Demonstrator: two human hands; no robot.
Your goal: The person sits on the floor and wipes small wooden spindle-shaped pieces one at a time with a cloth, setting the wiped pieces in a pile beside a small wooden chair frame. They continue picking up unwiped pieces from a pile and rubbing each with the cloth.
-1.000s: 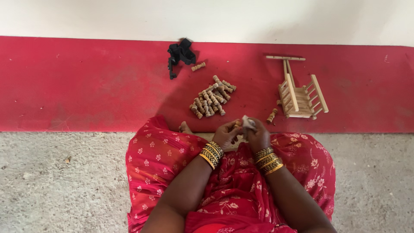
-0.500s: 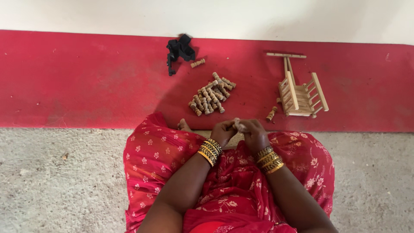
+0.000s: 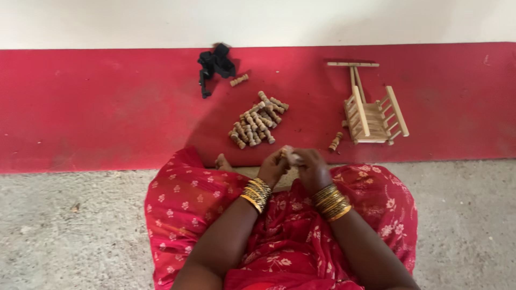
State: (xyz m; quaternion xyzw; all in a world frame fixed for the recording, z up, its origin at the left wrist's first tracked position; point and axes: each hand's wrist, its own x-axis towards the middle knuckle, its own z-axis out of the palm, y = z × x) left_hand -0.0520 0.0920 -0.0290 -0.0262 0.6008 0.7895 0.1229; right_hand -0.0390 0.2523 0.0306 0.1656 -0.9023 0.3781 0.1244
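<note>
Left hand (image 3: pixel 274 167) and right hand (image 3: pixel 312 169) meet over the lap, fingers clamped together on a small pale piece (image 3: pixel 290 156), too small to identify. At 12 o'clock from the hands lies a pile of wooden pegs (image 3: pixel 258 121) on the red floor strip (image 3: pixel 97 107); at 2 o'clock, a wooden frame (image 3: pixel 373 113); at 11 o'clock, a black cloth (image 3: pixel 215 64).

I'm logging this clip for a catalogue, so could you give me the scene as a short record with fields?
Setting: person seated on grey floor beside a red strip
Left hand: meets the right hand, fingers on a small pale piece
Right hand: pinches the same piece
Wrists: gold bangles on both
Ahead: pile of turned wooden pegs
Right: small wooden frame
Far: black cloth
</note>
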